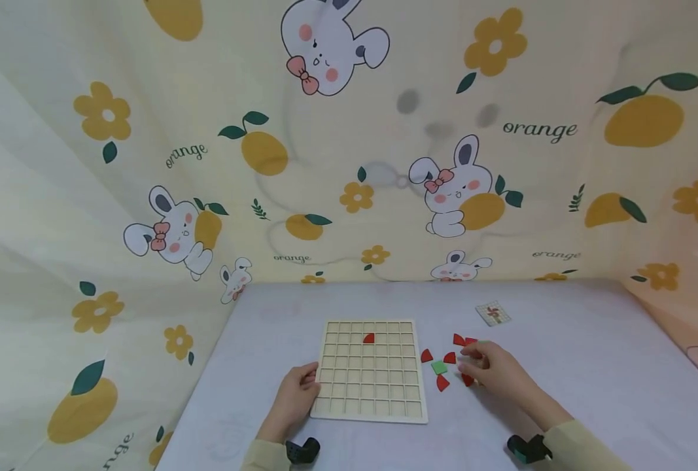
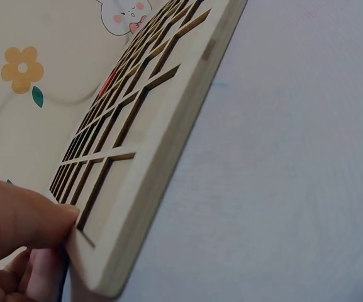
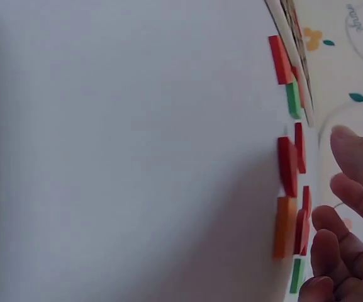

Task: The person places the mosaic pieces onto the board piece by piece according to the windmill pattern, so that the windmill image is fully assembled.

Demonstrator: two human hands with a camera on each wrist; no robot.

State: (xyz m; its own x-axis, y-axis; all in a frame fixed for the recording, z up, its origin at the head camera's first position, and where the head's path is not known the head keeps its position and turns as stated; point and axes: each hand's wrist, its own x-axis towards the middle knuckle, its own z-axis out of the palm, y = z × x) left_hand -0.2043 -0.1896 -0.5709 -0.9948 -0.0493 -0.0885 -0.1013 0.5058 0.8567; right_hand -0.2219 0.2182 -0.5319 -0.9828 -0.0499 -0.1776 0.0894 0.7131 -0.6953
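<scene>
Grid board (image 1: 367, 377) on table (image 1: 231, 392), left of loose pieces; one red piece (image 1: 369, 338) in its middle column, second row from far edge, other cells bare. Left hand (image 1: 292, 396) pinches board's left rim, thumb on top. Right hand (image 1: 496, 373) over loose red pieces (image 1: 427, 356), fingers loosely bent, thumb apart, nothing gripped. Green square (image 1: 439, 367) among reds; card (image 1: 492, 313) farther back.

One gridded board (image 1: 369, 377), one small card (image 1: 493, 313), seven red pieces (image 1: 427, 356) (one on the board, six loose), two green pieces (image 1: 439, 367) and one orange piece (image 3: 285, 226) are visible.
</scene>
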